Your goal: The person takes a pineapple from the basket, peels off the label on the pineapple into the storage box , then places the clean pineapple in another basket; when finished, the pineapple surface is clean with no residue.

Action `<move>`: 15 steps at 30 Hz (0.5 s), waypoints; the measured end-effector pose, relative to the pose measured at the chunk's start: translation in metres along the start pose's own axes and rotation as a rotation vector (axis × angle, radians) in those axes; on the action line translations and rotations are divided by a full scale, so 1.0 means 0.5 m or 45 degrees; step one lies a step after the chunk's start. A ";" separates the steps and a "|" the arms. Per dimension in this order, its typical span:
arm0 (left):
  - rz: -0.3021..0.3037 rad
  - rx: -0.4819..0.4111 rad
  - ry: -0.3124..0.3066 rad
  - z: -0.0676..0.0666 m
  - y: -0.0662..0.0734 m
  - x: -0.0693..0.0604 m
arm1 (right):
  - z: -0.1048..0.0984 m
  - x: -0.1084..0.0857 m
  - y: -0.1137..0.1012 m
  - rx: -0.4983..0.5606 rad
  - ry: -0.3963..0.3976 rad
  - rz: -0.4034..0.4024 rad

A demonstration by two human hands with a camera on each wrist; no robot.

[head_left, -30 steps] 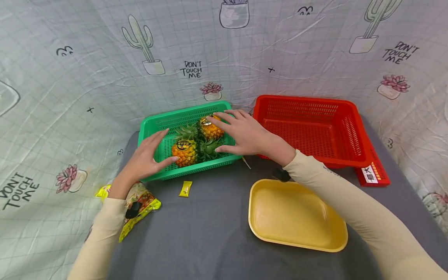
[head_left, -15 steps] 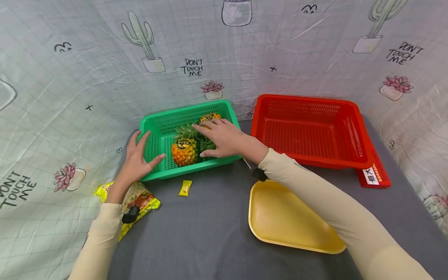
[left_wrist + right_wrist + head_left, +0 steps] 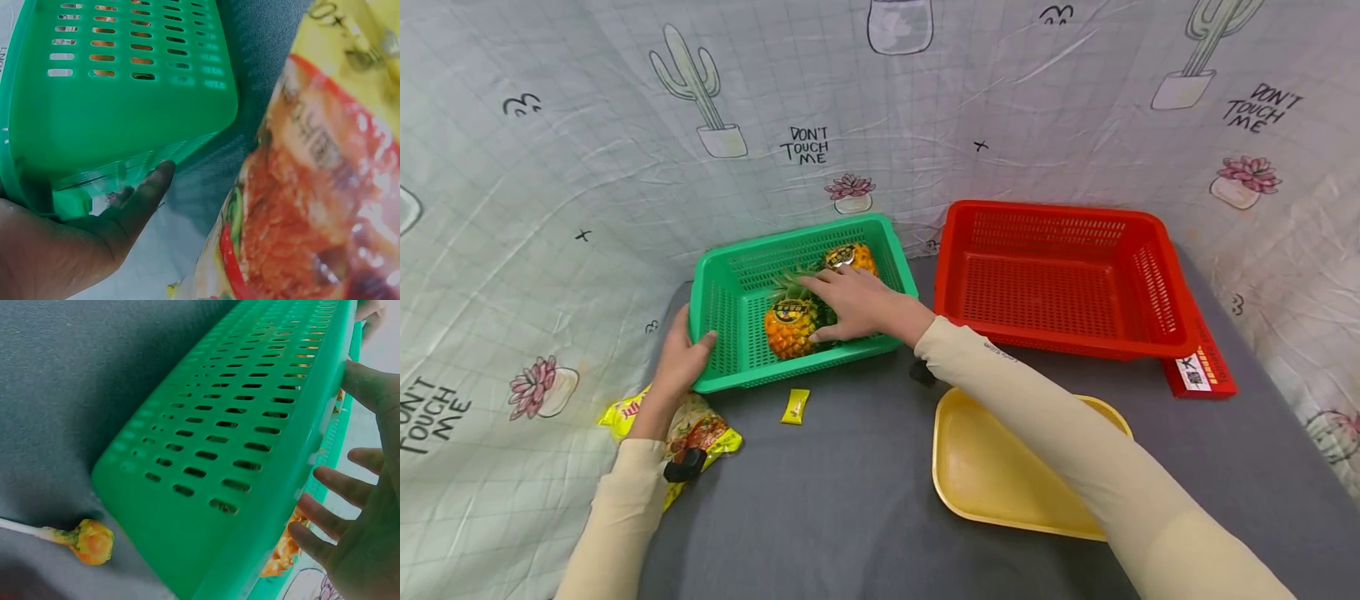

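Observation:
In the head view, two small pineapples lie in a green plastic basket [image 3: 722, 367]: the front pineapple [image 3: 782, 337] and the back pineapple [image 3: 862, 258], both with dark labels. My left hand [image 3: 679, 360] grips the basket's left rim, thumb on the inner side and fingers outside; the left wrist view shows this hand [image 3: 56, 250] at the basket's end wall. Reaching over the front rim, my right hand [image 3: 859, 304] hovers over the leaves between the pineapples, thumb near the front one. The right wrist view shows its fingers [image 3: 340, 487] spread; any contact is unclear.
A red basket [image 3: 951, 300] stands right of the green one, a red box [image 3: 1217, 387] beside it. Nearer is a yellow tray [image 3: 951, 492], partly under my right forearm. A yellow food bag [image 3: 707, 429], a small yellow packet [image 3: 795, 406] and an orange-tipped white stick [image 3: 94, 542] lie around.
My left hand has moved from above the basket out to its left rim and taken hold. My right hand has moved left and nearer, from the back pineapple toward the front one.

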State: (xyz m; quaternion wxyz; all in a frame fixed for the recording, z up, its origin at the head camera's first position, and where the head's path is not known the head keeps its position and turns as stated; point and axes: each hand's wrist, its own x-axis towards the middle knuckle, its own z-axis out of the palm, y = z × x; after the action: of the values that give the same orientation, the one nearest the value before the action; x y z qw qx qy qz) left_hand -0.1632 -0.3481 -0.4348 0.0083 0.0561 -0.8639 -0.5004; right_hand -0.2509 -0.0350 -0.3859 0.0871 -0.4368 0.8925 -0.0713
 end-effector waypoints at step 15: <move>-0.010 -0.024 0.004 0.003 -0.001 0.007 | 0.034 0.042 -0.026 0.018 -0.088 0.027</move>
State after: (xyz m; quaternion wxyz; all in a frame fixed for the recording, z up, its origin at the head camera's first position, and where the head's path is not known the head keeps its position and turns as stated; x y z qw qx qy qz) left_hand -0.1666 -0.3475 -0.4361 0.0084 0.0601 -0.8590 -0.5084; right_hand -0.2500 -0.0602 -0.4018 0.1218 -0.4290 0.8930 -0.0615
